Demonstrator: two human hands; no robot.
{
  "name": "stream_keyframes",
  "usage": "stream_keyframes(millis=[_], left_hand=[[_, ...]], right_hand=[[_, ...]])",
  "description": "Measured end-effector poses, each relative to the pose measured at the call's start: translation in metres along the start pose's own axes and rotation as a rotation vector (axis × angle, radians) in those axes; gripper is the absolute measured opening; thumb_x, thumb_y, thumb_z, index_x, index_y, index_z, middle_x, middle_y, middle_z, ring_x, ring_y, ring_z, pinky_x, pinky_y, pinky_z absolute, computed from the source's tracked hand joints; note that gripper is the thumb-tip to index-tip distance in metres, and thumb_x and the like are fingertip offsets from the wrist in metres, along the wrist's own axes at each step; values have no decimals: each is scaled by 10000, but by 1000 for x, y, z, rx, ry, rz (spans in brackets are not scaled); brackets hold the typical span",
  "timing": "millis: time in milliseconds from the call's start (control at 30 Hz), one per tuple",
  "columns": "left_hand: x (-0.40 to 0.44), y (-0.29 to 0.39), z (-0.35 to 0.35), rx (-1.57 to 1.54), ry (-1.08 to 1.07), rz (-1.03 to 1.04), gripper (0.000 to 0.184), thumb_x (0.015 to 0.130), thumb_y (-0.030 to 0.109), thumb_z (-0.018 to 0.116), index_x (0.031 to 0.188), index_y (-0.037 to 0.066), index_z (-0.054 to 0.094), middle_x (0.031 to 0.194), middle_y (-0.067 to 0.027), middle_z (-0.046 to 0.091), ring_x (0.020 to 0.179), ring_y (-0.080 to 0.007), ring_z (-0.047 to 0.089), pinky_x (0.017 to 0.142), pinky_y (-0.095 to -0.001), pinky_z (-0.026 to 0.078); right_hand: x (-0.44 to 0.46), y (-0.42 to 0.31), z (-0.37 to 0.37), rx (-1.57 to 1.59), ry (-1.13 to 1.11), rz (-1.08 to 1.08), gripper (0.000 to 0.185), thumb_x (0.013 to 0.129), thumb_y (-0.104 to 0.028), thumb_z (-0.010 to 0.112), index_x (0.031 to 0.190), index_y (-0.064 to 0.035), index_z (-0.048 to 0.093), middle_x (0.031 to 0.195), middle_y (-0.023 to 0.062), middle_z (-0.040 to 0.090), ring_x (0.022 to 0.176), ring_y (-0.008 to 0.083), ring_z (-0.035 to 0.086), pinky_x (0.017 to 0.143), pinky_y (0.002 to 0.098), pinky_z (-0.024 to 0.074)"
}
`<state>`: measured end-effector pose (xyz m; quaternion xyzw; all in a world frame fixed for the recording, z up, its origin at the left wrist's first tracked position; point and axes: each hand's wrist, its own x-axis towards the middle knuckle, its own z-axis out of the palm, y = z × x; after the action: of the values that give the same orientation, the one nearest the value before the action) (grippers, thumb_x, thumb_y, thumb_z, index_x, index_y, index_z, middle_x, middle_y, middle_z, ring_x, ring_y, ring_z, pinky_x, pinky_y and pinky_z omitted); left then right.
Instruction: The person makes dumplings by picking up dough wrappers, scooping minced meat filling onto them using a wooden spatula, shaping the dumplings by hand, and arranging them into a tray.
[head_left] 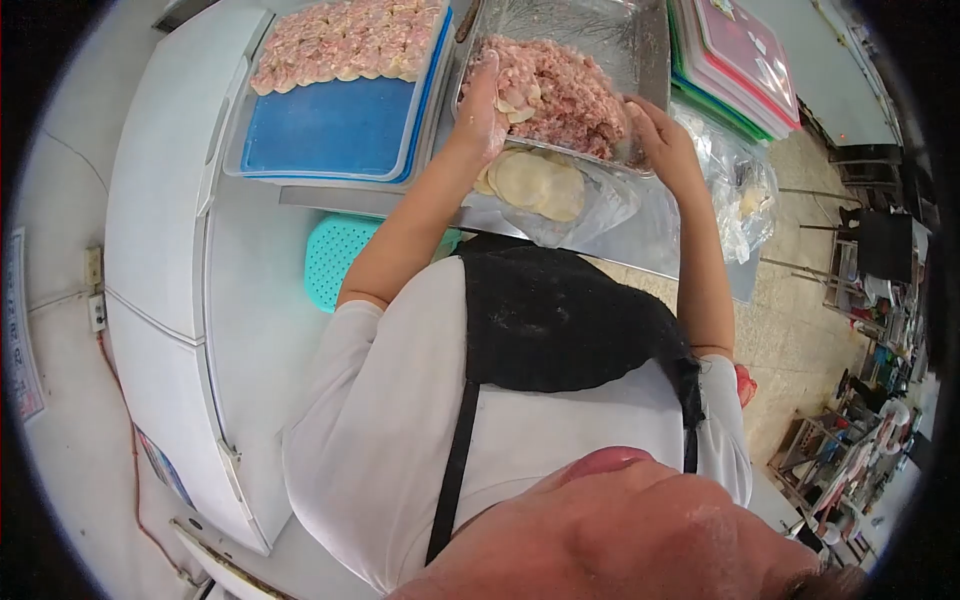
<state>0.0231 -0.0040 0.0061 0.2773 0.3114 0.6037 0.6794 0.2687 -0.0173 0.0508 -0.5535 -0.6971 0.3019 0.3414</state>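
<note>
The left grip (483,115) curls around a few pale wrappers (520,110) with meat showing on them, its fingers partly hidden behind them. The right grip (668,150) is bent over the near right corner of a metal pan (625,30), fingertips by the meat; I cannot tell whether it pinches anything.

Between the two grips, the minced meat (575,95) lies heaped in the near part of the pan, pink and loose. Just below the near rim, a pile of round dough sheets (540,185) sits in a clear plastic bag (610,200) on the desk (655,245).

Left of the pan is a blue-bottomed tray (330,130), its far part filled with rows of dumplings (340,45). Right of the pan, coloured plastic boards (735,65) are stacked, with another crumpled plastic bag (745,190) nearer the person.

A turquoise basket (335,255) shows beside the left forearm, near a white fridge (160,210). The person wears a black apron (570,320) over a white shirt (375,440).
</note>
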Motion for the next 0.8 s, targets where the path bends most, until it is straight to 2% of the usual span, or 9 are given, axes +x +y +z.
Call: stream_keyframes(millis=[100,200,233,333,433,533,667,733,800], left_hand=[[-4,3,13,-1,79,-12,564,962,519,360,1160,20,532,1099,-113,605,1032,-250,587,860,-449,488],[-5,2,17,-28,108,-36,579,958,527,366,1171,14,529,1116,-118,603,1060,-246,575,876,-463,474],[-4,-2,7,-23,73,-41,584,956,528,367,1177,11,526,1121,-121,603,1066,-250,572,881,-469,469],[-7,1,5,-40,71,-22,623,944,552,368,1200,4,517,1133,-134,601,1080,-266,565,902,-487,453],[-5,4,14,-143,101,-40,682,920,589,377,1210,-14,513,1132,-150,601,1081,-276,564,917,-493,445],[-9,11,44,-284,133,-33,739,895,618,395,1215,-39,505,1138,-176,588,1086,-293,557,923,-499,440],[-7,3,45,-399,142,-37,772,881,628,408,1219,-61,493,1151,-211,557,1103,-336,530,939,-524,428],[28,-25,-8,-792,-412,-189,734,885,596,427,1213,-56,496,1147,-216,546,1117,-354,514,945,-545,421],[30,-31,-3,-810,-372,-163,691,888,556,449,1201,-58,499,1139,-215,543,1128,-363,505,952,-553,418]], right_hand=[[1,-8,2,-218,-82,-189,292,903,-219,594,1123,-29,628,937,126,664,832,244,638,727,333,483],[7,22,28,-364,-5,-301,274,912,-294,549,1088,-107,646,985,153,646,866,356,622,736,412,501],[10,28,30,-410,-6,-294,258,906,-275,547,1072,-102,641,989,163,645,858,353,624,726,444,495],[17,27,6,-647,-264,-52,274,913,-241,544,1096,-60,638,984,183,640,887,361,615,751,425,489],[7,4,-13,-618,-155,-164,277,927,-265,517,1085,-73,639,978,183,643,886,367,615,762,438,487],[-6,-6,-7,-480,-192,-358,266,930,-263,508,1065,-79,645,982,182,645,880,367,617,756,426,491],[3,-22,-44,-760,-310,-349,288,877,-180,539,1149,-94,584,881,170,613,787,380,625,663,475,502],[-1,-26,-40,-669,-202,-412,269,897,-196,540,1138,-98,605,851,162,616,805,369,617,658,461,491],[-2,-18,-36,-585,-172,-466,257,915,-210,532,1124,-87,619,843,158,623,803,346,621,663,443,486]])
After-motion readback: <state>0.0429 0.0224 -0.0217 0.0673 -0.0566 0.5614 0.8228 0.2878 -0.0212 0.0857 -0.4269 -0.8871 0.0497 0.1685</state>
